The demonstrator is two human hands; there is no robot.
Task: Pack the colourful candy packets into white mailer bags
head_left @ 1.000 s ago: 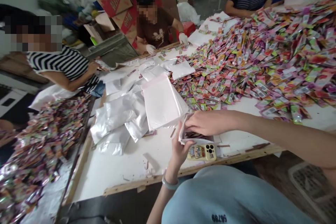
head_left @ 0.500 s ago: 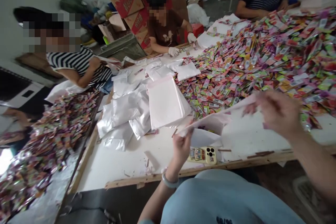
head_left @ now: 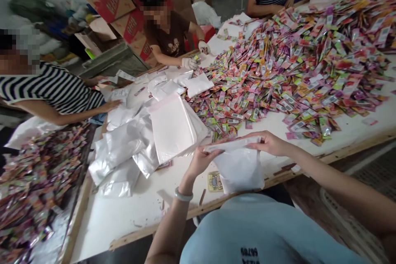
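A white plastic bag (head_left: 241, 169) hangs between my hands at the table's front edge, its upper end folded over. At the fold's left end, my left hand (head_left: 201, 159) pinches it between thumb and fingers. My right hand (head_left: 268, 143) grips the right end of the same fold. Partly covered by the bag lies a phone in a yellow case (head_left: 215, 181). Just beyond my left hand is a stack of flat white bags (head_left: 175, 128). Past the hands rises a large heap of small colourful sachets (head_left: 278, 70).
Filled silvery-white bags (head_left: 120, 148) are piled left of the stack. A second sachet heap (head_left: 34, 177) covers the table at far left. A person in stripes (head_left: 55, 90) touches the pile; a gloved person (head_left: 170, 33) handles sachets opposite. A wooden rim (head_left: 154, 231) edges the table.
My right hand has moved left and down onto the bag's top edge. The bag's open mouth is now folded over. My view has shifted right, and the striped person's hand now reaches the pile.
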